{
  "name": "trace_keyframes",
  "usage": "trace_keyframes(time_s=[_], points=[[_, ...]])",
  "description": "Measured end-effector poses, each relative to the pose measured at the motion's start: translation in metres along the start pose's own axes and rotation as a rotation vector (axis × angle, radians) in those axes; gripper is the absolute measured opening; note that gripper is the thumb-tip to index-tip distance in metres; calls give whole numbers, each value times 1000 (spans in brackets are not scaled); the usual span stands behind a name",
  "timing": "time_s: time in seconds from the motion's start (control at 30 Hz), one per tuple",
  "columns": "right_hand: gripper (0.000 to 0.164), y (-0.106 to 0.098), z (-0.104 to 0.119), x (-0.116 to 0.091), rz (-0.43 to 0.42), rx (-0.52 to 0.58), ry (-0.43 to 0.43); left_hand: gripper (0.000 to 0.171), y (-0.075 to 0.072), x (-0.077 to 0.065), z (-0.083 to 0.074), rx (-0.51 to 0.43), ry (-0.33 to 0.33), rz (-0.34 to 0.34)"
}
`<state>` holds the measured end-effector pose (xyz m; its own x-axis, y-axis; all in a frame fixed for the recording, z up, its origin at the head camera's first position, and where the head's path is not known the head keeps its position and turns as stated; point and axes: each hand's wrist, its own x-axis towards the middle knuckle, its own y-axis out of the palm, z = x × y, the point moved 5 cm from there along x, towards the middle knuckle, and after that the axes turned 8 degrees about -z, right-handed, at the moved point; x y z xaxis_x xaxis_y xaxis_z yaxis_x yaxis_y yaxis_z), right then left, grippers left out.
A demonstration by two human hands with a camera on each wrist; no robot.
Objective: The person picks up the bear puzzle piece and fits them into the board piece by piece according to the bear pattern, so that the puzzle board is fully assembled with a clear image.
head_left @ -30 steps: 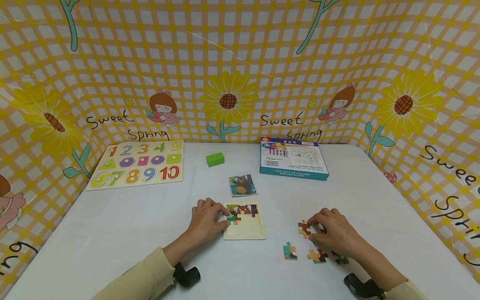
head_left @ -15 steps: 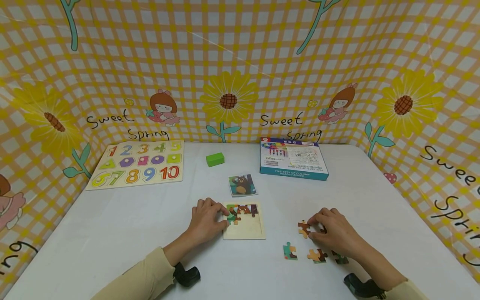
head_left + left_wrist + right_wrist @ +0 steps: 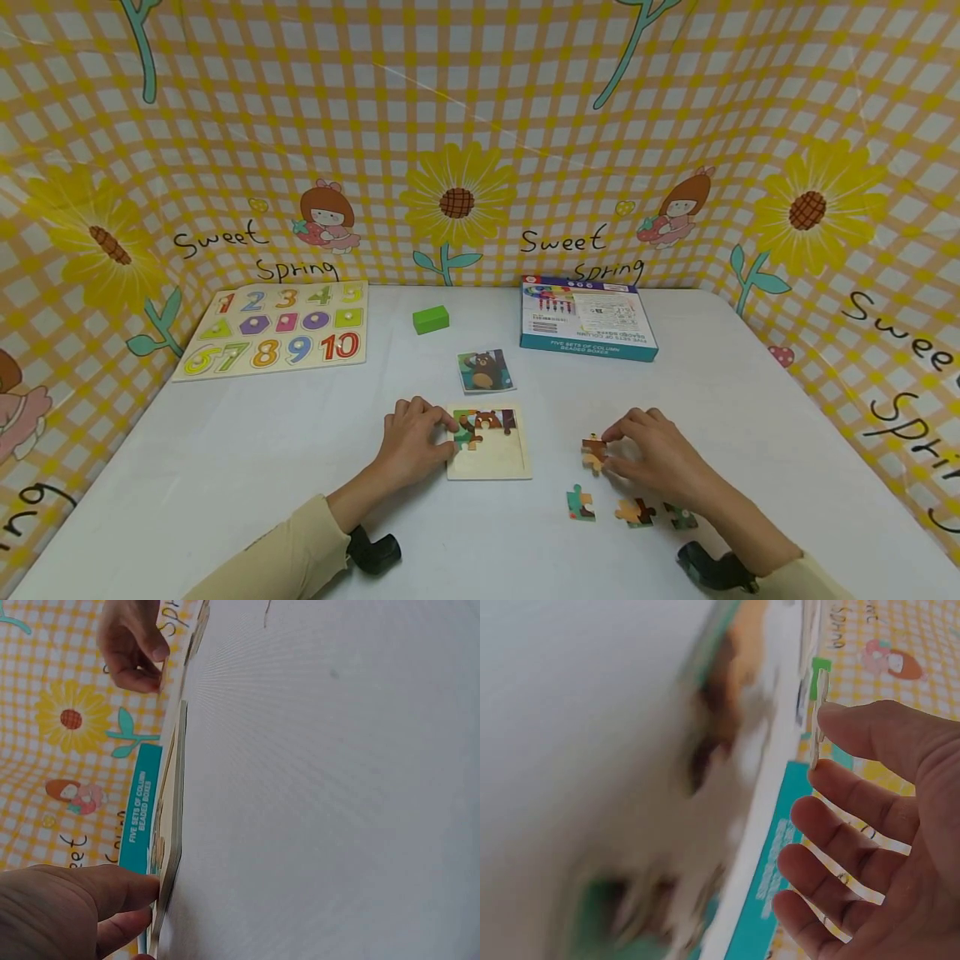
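The left hand [image 3: 411,442] holds the left edge of the wooden puzzle tray [image 3: 495,463] with thumb and forefinger; a light, steady grip there should stop the frame sliding without lifting the bear jigsaw pieces [image 3: 489,419] seated along the top and upper left. The tray's middle, right and lower parts are bare, and the next piece probably seats best if its tabs are matched to those neighbours first, then pressed flat rather than forced in from the side. To the right, the right hand [image 3: 660,457] pinches a brown-and-tan piece [image 3: 592,452] by its edge between thumb and forefinger, other fingers loosely bent; it looks raised off the table, and turning it picture-side up and square to the frame beforehand would help. Three loose pieces lie nearby, a green-edged one [image 3: 580,503] leftmost. As for writing, the number board [image 3: 354,323] at far left shows 1 to 10, the checked backdrop [image 3: 390,100] repeats "Sweet Spring", and the teal-sided box [image 3: 588,348] reads "FIVE SETS OF COLUMN BEADED BOXES"; its smaller print is illegible, and I can make out no brand.
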<state>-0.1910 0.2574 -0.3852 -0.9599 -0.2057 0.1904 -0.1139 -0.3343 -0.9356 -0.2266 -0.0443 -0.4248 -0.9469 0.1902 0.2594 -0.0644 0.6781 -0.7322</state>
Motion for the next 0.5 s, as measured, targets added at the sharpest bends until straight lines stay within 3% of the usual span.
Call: trace_keyframes(time_s=[0.5], points=[[24,18,62,28,10,44,-117,13,1,0,0,1,2,1]])
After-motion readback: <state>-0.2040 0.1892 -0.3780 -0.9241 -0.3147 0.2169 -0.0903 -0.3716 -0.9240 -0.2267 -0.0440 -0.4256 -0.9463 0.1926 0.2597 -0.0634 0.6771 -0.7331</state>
